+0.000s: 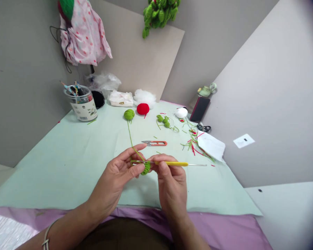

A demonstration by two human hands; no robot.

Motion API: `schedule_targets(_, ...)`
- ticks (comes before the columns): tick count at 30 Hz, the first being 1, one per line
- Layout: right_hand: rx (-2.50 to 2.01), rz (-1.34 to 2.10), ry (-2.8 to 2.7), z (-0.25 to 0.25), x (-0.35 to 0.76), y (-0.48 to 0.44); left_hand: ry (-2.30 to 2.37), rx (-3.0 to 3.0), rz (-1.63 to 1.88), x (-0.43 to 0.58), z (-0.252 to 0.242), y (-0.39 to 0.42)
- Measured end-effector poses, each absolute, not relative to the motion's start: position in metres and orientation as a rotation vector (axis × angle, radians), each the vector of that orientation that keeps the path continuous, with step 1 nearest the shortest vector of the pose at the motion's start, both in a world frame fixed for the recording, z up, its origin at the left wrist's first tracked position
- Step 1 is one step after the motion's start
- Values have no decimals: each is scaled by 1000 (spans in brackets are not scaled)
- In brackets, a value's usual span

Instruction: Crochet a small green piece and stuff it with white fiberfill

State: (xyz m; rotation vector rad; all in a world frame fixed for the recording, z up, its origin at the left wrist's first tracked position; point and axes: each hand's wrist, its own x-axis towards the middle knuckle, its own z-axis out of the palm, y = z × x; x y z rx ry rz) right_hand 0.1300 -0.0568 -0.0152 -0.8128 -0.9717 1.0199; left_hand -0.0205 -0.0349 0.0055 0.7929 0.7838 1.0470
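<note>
My left hand [120, 173] pinches a small green crochet piece [146, 168] between thumb and fingers, its index finger stretched out. Green yarn [129, 133] runs from that finger area back to a green yarn ball [129, 114]. In my right hand [172, 177] is a crochet hook with a yellow handle [176, 163], lying almost level. Its metal tip reaches left to the top of the crochet piece, with yarn near it. Exactly how the loops sit on the hook is too small to tell. Just beyond my hands lie orange-handled thread snips [156, 143].
Farther back are a red yarn ball [143, 109], white stuffing [145, 98], a tissue pack [121, 99] and small green crocheted pieces [164, 121]. A jar of pencils [80, 104] stands left. On the right are yarn scraps [194, 146], white paper [211, 146] and a phone [200, 109].
</note>
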Motion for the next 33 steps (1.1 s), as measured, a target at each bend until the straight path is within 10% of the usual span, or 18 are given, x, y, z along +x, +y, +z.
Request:
schedule_targets(9, -897, 802, -1151, -11, 131, -61, 770, 778, 1046, -19, 8, -36)
schedule_targets(19, -894, -297, -1626, -36, 130, -62, 642, 628, 845, -19, 3, -39)
schedule_targets(33, -734, 997, -1104, -14, 142, -59, 634, 739, 854, -26, 4, -34)
